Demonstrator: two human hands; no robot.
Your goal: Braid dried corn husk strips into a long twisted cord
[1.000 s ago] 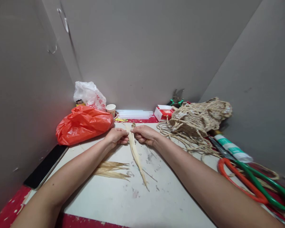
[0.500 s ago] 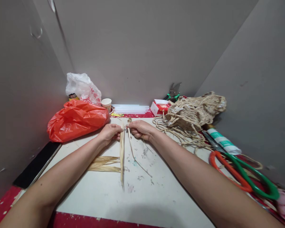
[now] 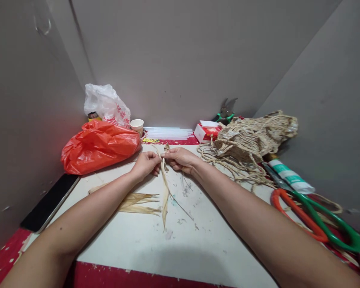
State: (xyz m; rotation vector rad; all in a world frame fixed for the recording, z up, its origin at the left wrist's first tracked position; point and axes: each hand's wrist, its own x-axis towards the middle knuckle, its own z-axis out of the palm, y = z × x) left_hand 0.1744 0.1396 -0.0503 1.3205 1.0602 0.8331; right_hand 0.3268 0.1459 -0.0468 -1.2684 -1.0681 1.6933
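Observation:
My left hand (image 3: 147,165) and my right hand (image 3: 181,160) meet fingertip to fingertip over the white board (image 3: 123,244), both pinched closed. A pale dry leaf strip (image 3: 165,200), like corn husk, hangs down from between the fingers. The right hand also pinches a thin dry stalk (image 3: 182,209), whose lower end slants to the right behind the strip. A small brownish dried tip (image 3: 167,148) pokes up above the right fingers. More flat leaf strips (image 3: 141,203) lie on the board by my left forearm, partly hidden by it.
At left are an orange plastic bag (image 3: 100,148) and a black phone (image 3: 51,204). A paper cup (image 3: 137,126), white sticks (image 3: 168,133) and a red-white box (image 3: 207,132) stand behind. Right: a twisted cord bundle (image 3: 255,136), pruning shears (image 3: 226,112), a green-white roll (image 3: 291,176) and orange-green handles (image 3: 321,220).
My hands have come together, and the leaf strip has moved right against the stalk, its lower part now twisted and slanted. The whole view has shifted slightly.

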